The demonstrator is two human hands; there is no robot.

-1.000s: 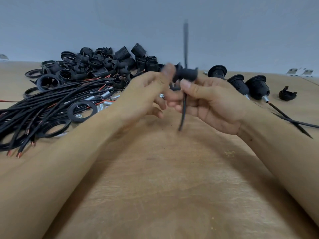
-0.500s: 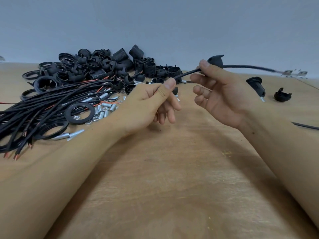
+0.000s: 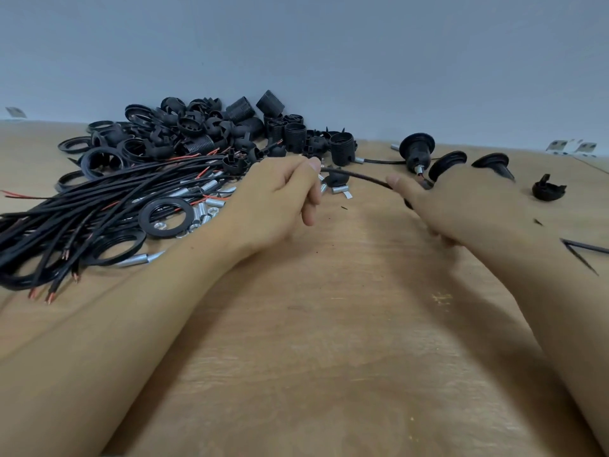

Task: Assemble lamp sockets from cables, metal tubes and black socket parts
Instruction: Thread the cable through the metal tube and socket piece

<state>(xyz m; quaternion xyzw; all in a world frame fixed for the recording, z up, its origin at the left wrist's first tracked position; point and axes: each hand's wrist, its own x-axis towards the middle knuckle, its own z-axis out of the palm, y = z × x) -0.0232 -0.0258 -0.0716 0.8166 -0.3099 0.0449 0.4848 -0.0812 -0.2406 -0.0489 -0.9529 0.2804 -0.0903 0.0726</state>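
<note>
Now | wooden table (image 3: 329, 341), grey wall (image 3: 329, 44) | both hands pinch one cable (image 3: 359, 176)

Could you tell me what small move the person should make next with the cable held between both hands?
Probably let the cable go beside the finished sockets: the right hand already lies low near them, while the left hand pinches the cable's other end above the table.
</note>
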